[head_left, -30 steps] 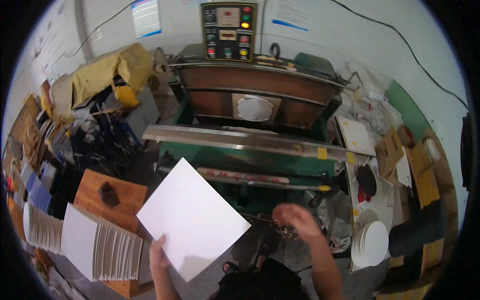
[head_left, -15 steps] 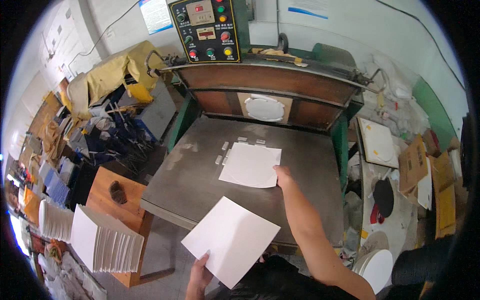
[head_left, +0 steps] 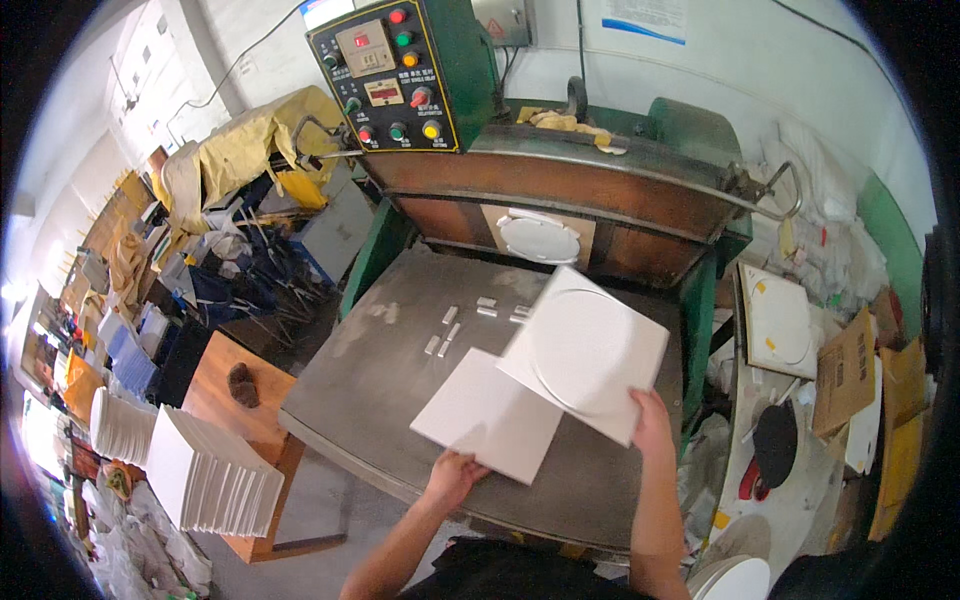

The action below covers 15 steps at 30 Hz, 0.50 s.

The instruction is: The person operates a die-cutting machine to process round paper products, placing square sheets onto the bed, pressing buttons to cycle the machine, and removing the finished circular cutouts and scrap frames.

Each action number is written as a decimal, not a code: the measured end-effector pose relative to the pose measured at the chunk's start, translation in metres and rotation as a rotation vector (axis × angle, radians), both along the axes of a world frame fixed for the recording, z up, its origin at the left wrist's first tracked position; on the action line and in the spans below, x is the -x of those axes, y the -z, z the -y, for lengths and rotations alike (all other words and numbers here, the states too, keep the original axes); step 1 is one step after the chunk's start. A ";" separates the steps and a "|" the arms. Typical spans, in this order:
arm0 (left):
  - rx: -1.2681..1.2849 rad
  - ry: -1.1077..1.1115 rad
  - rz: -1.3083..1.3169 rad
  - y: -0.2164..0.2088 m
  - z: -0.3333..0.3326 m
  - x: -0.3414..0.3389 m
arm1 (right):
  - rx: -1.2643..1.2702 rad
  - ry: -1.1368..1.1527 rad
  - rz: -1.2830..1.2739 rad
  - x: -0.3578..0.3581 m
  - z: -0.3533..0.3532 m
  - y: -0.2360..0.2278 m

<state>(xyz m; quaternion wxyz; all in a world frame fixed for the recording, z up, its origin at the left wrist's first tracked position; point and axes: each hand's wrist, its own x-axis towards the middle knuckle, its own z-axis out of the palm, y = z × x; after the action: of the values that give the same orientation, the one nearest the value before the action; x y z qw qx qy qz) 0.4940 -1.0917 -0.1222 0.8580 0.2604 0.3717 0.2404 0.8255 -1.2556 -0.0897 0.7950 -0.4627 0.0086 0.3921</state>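
Observation:
My left hand is closed on the near edge of a plain white square board, held over the grey machine bed. My right hand grips the lower right corner of a second white square board, which bears a large circular line. This board is tilted, and its left corner overlaps the plain one. Several small pale blocks lie on the bed in a corner-like pattern, partly hidden at the right by the second board. Behind them, a round white plate is fixed to the machine's upright brown panel.
A control box with buttons stands above the machine at left. On a wooden table at left is a fanned stack of white boards. White discs sit low at right, near a cluttered bench.
My right hand has lifted the circle-marked board off the blocks and moved it right. My left hand has brought the plain board forward over the bed. The view has shifted slightly.

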 end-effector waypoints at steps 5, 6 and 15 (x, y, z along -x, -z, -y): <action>0.121 -0.129 -0.067 0.042 -0.057 -0.111 | 0.184 0.262 0.070 0.024 0.155 0.002; 0.137 -0.147 -0.062 0.053 -0.065 -0.113 | 0.229 0.300 0.071 0.042 0.167 -0.013; -1.324 0.207 -0.674 0.038 -0.021 -0.158 | 0.896 0.359 0.059 0.161 0.201 -0.089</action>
<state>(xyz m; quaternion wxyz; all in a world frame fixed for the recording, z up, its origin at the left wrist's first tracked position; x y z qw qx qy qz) 0.6524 -1.0709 -0.1607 0.3797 0.8154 0.3656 0.2392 0.6643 -1.4565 -0.0003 0.5724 -0.7617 0.2339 0.1933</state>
